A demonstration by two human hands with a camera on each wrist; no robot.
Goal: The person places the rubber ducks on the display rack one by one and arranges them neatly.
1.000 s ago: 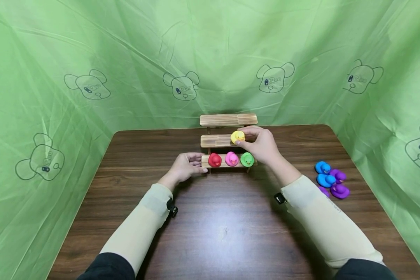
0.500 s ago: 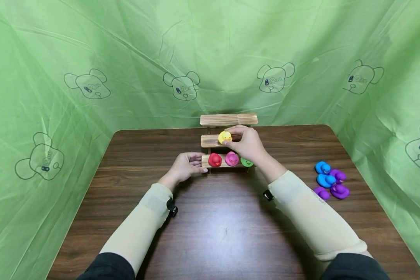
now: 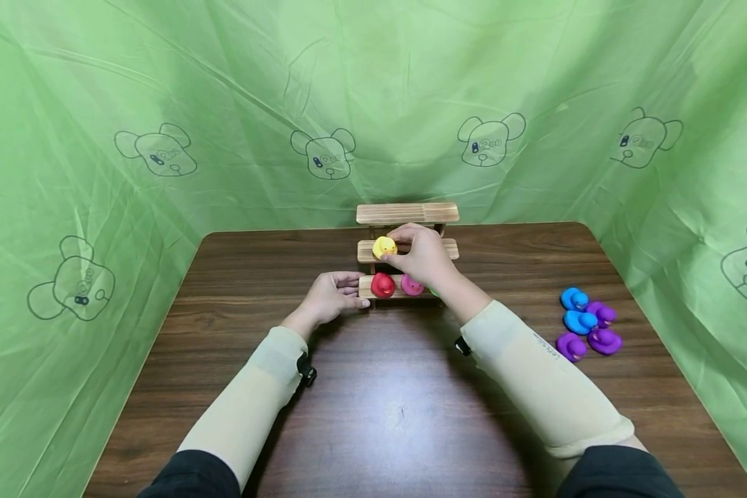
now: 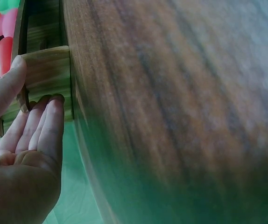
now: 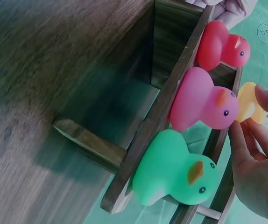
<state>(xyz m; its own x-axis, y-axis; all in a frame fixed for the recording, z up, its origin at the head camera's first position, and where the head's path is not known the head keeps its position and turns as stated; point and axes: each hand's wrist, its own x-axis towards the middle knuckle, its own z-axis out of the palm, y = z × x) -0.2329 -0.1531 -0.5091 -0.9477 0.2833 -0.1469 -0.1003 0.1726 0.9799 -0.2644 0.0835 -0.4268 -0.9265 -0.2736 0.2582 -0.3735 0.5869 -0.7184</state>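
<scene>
A wooden three-step display stand (image 3: 407,212) stands at the table's back edge. On its lowest step sit a red rubber duck (image 3: 382,285), a pink rubber duck (image 3: 411,284) and a green rubber duck (image 5: 171,170), the green one mostly hidden in the head view. My right hand (image 3: 420,256) pinches a yellow rubber duck (image 3: 384,247) between thumb and fingers at the left part of the middle step; whether the duck touches the step I cannot tell. My left hand (image 3: 328,297) holds the left end of the lowest step, thumb (image 4: 17,70) in front and fingers against the side.
Two blue rubber ducks (image 3: 579,321) and several purple rubber ducks (image 3: 604,340) lie in a cluster on the right of the dark wooden table (image 3: 398,408). A green cloth (image 3: 404,83) with printed bear heads hangs behind the table and along both sides.
My right hand has carried the yellow duck leftward along the middle step, and its forearm now covers most of the green duck. My left hand has stayed in place.
</scene>
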